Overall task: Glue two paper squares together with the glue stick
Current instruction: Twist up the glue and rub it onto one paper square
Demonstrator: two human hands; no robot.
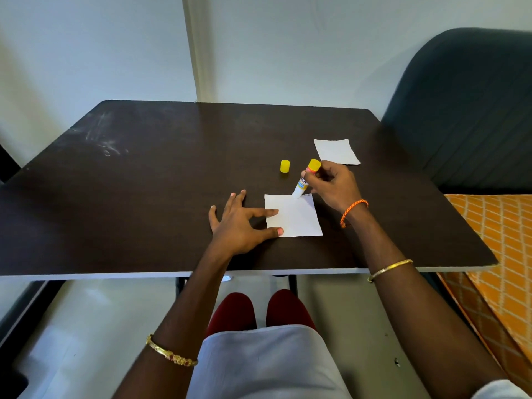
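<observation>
A dark brown table (pixel 144 182) fills the middle of the view, seen from above by the person seated at it. Faint pale scuff marks show on its far left part.

Left of centre, the left hand (pixel 236 223) lies flat on the tabletop with its fingers spread wide. The forefinger and thumb tips press on the left edge of a white paper square (pixel 296 217), pinning it to the table.

Just beyond that hand, a small yellow cap (pixel 285 166) stands upright on the table by itself, near the glue stick but not touching it.

The glue stick (pixel 305 180) is tilted, its yellow end up and its white tip down on the far edge of the paper square. The right hand (pixel 334 185) pinches it between curled fingers and thumb; faint marks near the tip may be glue, though this is too small to tell. An orange braided cord circles that wrist.

Farther right and back, a second white paper square (pixel 336 151) lies flat, well apart from the first.

Beyond the table's right edge are a dark chair and orange patterned fabric.
</observation>
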